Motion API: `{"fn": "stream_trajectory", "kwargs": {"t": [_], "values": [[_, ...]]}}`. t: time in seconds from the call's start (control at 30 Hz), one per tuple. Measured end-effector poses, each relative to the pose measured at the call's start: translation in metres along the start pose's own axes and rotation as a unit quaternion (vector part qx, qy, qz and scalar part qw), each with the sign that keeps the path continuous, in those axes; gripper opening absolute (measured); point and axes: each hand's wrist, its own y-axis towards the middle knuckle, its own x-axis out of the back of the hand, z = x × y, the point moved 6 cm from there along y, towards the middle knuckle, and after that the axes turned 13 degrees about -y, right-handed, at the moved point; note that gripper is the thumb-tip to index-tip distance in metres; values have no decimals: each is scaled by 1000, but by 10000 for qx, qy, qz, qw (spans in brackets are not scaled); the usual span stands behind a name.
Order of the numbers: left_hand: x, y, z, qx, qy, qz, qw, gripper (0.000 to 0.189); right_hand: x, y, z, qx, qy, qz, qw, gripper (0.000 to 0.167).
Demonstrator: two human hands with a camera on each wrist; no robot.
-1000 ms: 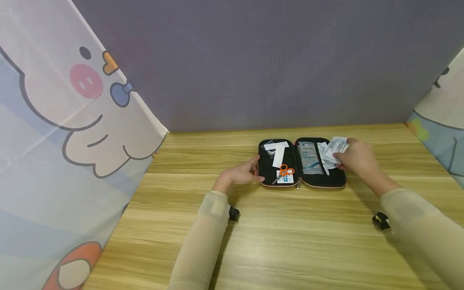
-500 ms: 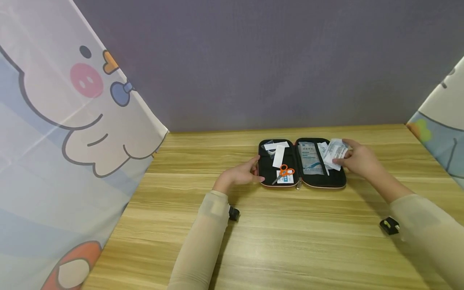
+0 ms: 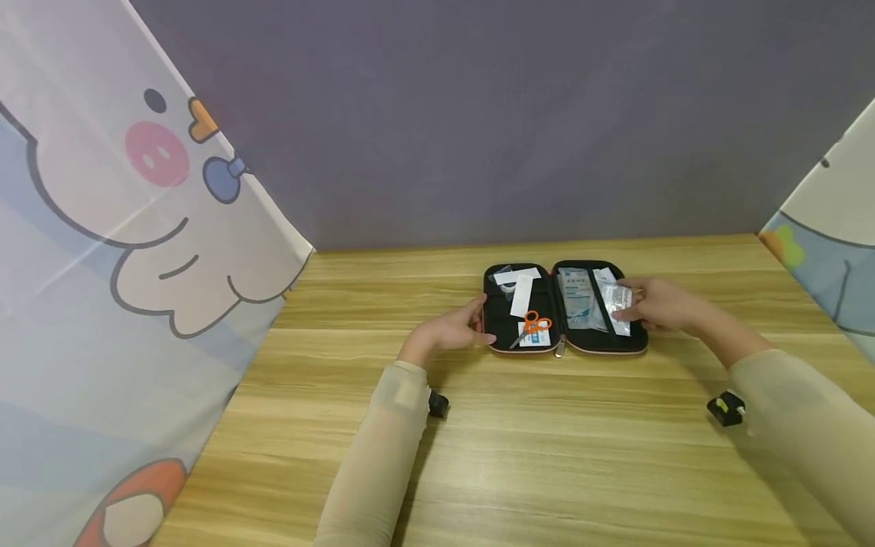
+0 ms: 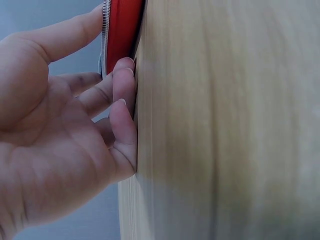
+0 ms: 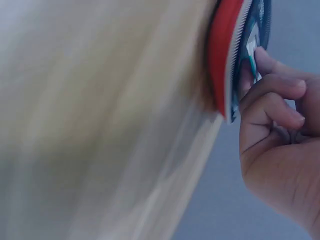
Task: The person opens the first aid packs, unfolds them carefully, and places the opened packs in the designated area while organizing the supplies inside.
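Observation:
A small black-lined zip case (image 3: pixel 499 319) lies unfolded on the table, its outside red in both wrist views. My left hand (image 3: pixel 447 330) grips the case's left edge, thumb on the zip rim (image 4: pixel 105 35) and fingers against the side. In the right half, my right hand (image 3: pixel 663 302) pinches a white printed packet (image 3: pixel 619 298) between thumb and fingers, low by the black strap (image 3: pixel 600 300). A larger clear-and-blue packet (image 3: pixel 576 296) lies left of it. Orange-handled scissors (image 3: pixel 529 327) rest on a small white-and-blue packet (image 3: pixel 540 339) in the left half.
White strips (image 3: pixel 522 295) lie in the case's left half, over a clear bag (image 3: pixel 502 270). A zip pull (image 3: pixel 560 349) sticks out at the front of the hinge. Behind the wooden table (image 3: pixel 547 456) stands a grey wall (image 3: pixel 478 121).
My right hand has lowered the white packet leftward into the case's right half, beside the strap. My left hand has kept its place on the case.

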Motion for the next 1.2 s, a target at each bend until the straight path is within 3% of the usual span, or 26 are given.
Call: {"fn": "stream_trajectory", "kwargs": {"t": [0.1, 0.27, 0.47, 0.7, 0.97, 1.2], "values": [[0, -1, 1, -6, 3, 46, 10000, 100, 8, 6, 9, -43, -450, -387, 9982, 81], [2, 0, 1, -63, -65, 79, 9999, 99, 23, 15, 16, -408, -1193, -1227, 9844, 65], [3, 1, 3, -68, -24, 105, 9999, 99, 20, 27, 14, -689, -966, -1235, 9852, 52], [2, 2, 2, -91, -29, 76, 9999, 99, 20, 39, 20, -612, -959, -1391, 9837, 39], [1, 1, 2, -136, -19, 24, 9999, 99, 21, 46, 26, -504, 51, -1618, 9855, 37], [0, 2, 1, -131, 22, 69, 9999, 100, 26, 30, 22, -699, -590, -1365, 9864, 44]]}}
